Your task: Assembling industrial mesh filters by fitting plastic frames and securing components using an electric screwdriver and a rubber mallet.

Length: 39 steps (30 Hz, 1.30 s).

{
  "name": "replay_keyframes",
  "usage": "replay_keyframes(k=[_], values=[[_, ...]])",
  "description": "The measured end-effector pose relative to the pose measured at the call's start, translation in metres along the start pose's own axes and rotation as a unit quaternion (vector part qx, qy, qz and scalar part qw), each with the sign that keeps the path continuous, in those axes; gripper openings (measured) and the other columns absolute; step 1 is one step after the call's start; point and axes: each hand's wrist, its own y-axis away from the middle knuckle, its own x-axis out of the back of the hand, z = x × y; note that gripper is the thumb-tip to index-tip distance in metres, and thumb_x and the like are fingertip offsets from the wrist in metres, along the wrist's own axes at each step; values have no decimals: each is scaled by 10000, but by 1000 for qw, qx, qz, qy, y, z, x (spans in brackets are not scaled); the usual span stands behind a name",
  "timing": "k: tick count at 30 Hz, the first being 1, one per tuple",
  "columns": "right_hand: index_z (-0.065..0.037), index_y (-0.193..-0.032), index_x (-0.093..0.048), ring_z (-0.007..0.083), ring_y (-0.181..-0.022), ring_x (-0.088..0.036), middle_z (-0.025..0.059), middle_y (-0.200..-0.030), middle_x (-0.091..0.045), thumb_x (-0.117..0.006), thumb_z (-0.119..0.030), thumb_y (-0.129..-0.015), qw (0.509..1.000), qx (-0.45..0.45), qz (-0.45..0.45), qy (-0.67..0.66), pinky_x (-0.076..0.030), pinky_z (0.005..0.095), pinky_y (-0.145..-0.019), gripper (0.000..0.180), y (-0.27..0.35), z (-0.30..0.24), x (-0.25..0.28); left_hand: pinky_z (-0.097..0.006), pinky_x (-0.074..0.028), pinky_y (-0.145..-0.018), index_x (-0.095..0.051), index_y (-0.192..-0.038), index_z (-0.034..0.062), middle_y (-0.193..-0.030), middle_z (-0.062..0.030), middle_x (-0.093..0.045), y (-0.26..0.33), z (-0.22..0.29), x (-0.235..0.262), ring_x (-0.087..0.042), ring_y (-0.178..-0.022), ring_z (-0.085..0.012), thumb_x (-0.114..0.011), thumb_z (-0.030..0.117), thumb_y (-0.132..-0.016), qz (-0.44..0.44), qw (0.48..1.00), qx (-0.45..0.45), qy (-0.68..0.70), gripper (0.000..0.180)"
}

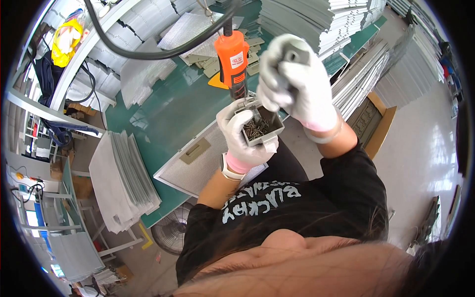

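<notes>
Cupping a small grey box of dark screws (259,127) from below, the left hand (241,137) has its gloved fingers (228,117) clamped around the box's side and bottom, holding it in the air above the near edge of the green counter (168,111). The right hand (297,81), also in a white glove, is just above the box with its fingers (269,79) curled together around a grey block-shaped object (296,52); whether they pinch anything else I cannot tell. An orange powered screwdriver (232,62) hangs upright just beside the left hand, its tip at the box's far rim, with a thick black cable (143,52) arching away toward the counter's far left corner. A perforated metal filter panel (195,158) with a tan handle lies flat at the counter's near edge, partly under the left forearm. Stacks of similar grey sheets (123,178) rest off the counter's left end, and more pile up along its far edge.
</notes>
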Motion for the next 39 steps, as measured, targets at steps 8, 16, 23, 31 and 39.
replay_keyframes(k=[8, 16, 23, 31, 39], values=[[-123, -852, -406, 99, -470, -434, -9, -655, -470, -617, -210, -956, 956, 268, -120, 28, -430, 294, -503, 251, 24, 5, 1, -435, -409, -950, -455, -1210, 60, -1165, -162, -589, -4, -7, 3, -519, -1090, -327, -738, 247, -761, 25, 1000, 14, 4, 563], [-62, -822, -367, 83, -367, -387, -3, -531, -436, -541, 5, -918, 808, 381, -418, 166, -360, 283, -364, 210, 25, 16, 8, -442, -390, -962, -444, -1221, 67, -1190, -161, -585, -1, -9, 7, -509, -1110, -325, -764, 250, -726, 2, 1000, 21, -8, 616], [-86, -638, -479, 298, -590, -575, 88, -678, -563, -635, -103, -818, 812, 427, -342, 202, -498, 423, -581, 239, 39, 35, 21, -450, -397, -951, -446, -1213, 73, -1204, -187, -566, -1, -9, 1, -508, -1099, -338, -755, 235, -698, 2, 1000, 9, -19, 623], [-37, -1038, -499, 108, -475, -409, 74, -674, -512, -636, -156, -933, 985, 126, -106, -60, -406, 277, -465, 210, 7, 10, 0, -440, -421, -945, -439, -1225, 69, -1196, -204, -541, 1, -2, 0, -522, -1081, -330, -758, 312, -766, 21, 1000, 15, 7, 609], [-45, -896, -357, 56, -338, -343, -42, -520, -403, -546, -46, -945, 849, 401, -336, 78, -321, 254, -350, 195, 31, 26, -1, -440, -408, -953, -431, -1242, 76, -1208, -178, -567, -3, -9, 7, -501, -1119, -314, -716, 368, -820, 2, 1000, 8, -21, 587]])
